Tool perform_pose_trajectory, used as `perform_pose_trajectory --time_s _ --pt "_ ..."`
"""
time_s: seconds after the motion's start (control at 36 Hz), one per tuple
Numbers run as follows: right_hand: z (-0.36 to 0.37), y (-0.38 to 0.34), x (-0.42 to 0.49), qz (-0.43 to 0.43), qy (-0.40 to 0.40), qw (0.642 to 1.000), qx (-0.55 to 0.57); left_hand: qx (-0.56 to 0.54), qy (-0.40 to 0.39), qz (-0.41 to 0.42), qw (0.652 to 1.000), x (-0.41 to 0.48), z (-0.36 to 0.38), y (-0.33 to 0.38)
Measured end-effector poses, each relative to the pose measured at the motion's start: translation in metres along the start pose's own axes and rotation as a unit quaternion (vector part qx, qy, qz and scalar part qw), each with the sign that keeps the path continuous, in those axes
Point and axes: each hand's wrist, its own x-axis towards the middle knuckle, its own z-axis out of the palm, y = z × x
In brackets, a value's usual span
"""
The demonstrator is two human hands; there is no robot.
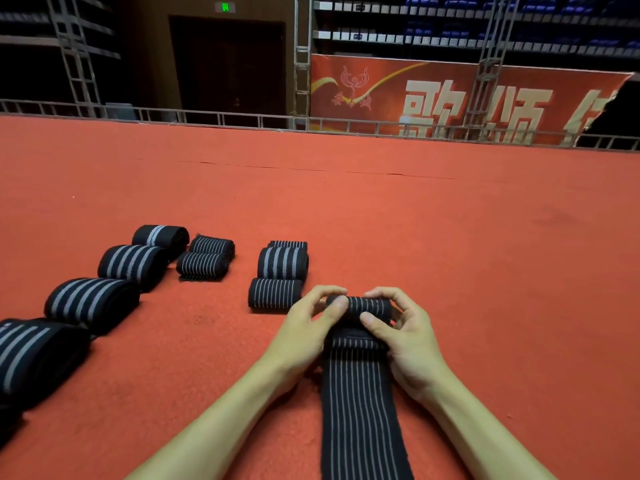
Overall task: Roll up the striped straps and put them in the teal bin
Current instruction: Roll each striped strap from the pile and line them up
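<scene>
Clamped on the small roll (362, 306) at the far end of the striped strap (360, 403): left hand (304, 330) on its left end, right hand (407, 336) on its right end, fingers (325, 292) curled over, thumbs on the near side. Lying flat on the red carpet (485, 254), with a long unrolled tail toward the near edge. Seemingly early in the rolling step. Next, probably: turn the roll along the tail, keeping edges aligned and winding tight. Farther left, several finished rolls (275, 293), resting on the carpet, in no container. No teal bin in view; impossible to say where, or what inside.
</scene>
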Motion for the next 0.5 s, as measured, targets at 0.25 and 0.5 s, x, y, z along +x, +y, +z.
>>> perform_pose_trajectory --time_s 0.25,0.5 --pt "-0.0009 0.0033 0.0020 0.005 -0.005 1.000 0.018 -0.004 0.033 0.034 0.999 0.0035 -0.0039 -0.0021" --pt "0.0014 0.0042 0.0034 0.062 0.026 0.997 0.028 0.047 0.022 0.074 0.996 0.0020 -0.0059 -0.0034"
